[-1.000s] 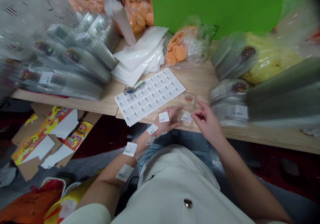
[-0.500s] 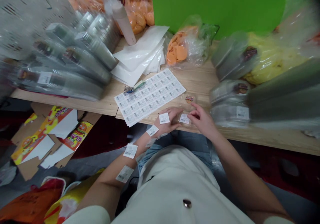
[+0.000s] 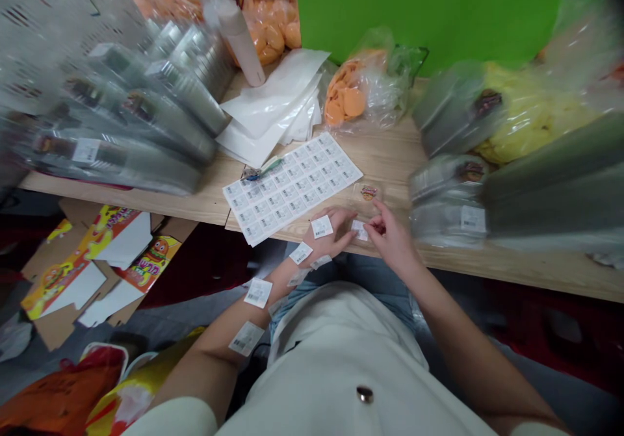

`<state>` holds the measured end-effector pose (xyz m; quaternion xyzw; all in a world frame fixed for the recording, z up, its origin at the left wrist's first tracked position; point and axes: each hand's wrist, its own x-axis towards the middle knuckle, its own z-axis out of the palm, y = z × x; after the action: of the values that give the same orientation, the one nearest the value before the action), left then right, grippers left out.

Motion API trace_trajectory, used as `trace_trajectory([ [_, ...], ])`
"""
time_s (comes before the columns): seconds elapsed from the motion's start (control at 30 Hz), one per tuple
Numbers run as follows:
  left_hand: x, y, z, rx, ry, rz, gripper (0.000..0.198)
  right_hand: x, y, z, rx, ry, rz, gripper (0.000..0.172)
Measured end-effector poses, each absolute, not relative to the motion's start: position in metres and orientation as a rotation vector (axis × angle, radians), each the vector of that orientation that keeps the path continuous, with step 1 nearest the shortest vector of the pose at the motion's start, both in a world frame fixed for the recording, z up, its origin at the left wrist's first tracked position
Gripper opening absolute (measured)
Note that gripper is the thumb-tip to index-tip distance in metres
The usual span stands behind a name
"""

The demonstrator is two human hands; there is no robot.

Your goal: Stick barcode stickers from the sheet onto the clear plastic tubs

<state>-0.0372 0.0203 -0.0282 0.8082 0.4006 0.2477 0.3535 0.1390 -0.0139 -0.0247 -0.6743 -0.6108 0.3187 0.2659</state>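
A flat clear plastic package (image 3: 377, 192) with a small burger picture lies at the table's front edge. Over its near part is a white barcode sticker (image 3: 359, 230). My right hand (image 3: 394, 238) pinches the sticker's right edge between thumb and fingertips. From the left, my left hand (image 3: 329, 234) rests against the package, its thumb and fingers apart on either side of the sticker's left end. More barcode stickers (image 3: 258, 292) cling to the back of that hand and along the forearm. Just beyond lies a sheet of barcode stickers (image 3: 297, 189).
Stacked clear packages stand at left (image 3: 160, 137) and right (image 3: 453, 195). Behind the sheet are white papers (image 3: 277, 111), a pale bottle (image 3: 241, 43) and a bag of orange discs (image 3: 346, 98). Small scissors-like tool (image 3: 253, 174) lies on the sheet. Printed cartons (image 3: 97, 254) sit below left.
My left hand and forearm have shifted slightly right, the thumb now nearer the sticker. My right fingers have moved a little left and curled closer around the sticker's edge.
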Motion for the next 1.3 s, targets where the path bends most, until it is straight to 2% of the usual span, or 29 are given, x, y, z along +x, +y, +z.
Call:
trace_trajectory([
  [0.17,-0.034,0.021,-0.033,2.087,1.071,0.618,0.037,0.128,-0.042,-0.028,-1.820,-1.933,0.276,0.050],
  [0.3,-0.035,0.024,-0.029,1.975,1.127,0.667,0.030,0.128,-0.051,-0.046,-1.731,-2.189,0.277,0.056],
  [0.47,-0.031,0.035,-0.024,1.908,1.188,0.667,0.029,0.130,-0.044,-0.053,-1.734,-2.097,0.271,0.042],
  [0.6,-0.038,0.045,-0.024,1.612,1.363,0.853,0.027,0.140,-0.051,-0.015,-1.643,-1.959,0.318,0.039],
  [0.73,-0.049,0.047,-0.021,1.313,1.269,0.864,0.031,0.191,-0.059,0.042,-1.639,-1.833,0.108,0.055],
  [0.8,-0.048,0.047,-0.020,1.308,1.190,0.828,0.031,0.227,-0.057,0.058,-1.709,-1.857,-0.002,0.056],
  [0.97,-0.024,0.047,-0.017,1.324,1.103,0.800,0.027,0.283,-0.048,0.049,-1.767,-2.054,0.176,0.043],
  [1.17,0.021,0.043,0.007,0.878,0.887,0.571,0.035,0.283,-0.053,0.032,-1.773,-1.874,0.360,0.044],
  [1.3,0.056,0.038,0.040,0.692,0.690,0.444,0.044,0.281,-0.060,0.036,-1.742,-1.627,0.383,0.052],
])
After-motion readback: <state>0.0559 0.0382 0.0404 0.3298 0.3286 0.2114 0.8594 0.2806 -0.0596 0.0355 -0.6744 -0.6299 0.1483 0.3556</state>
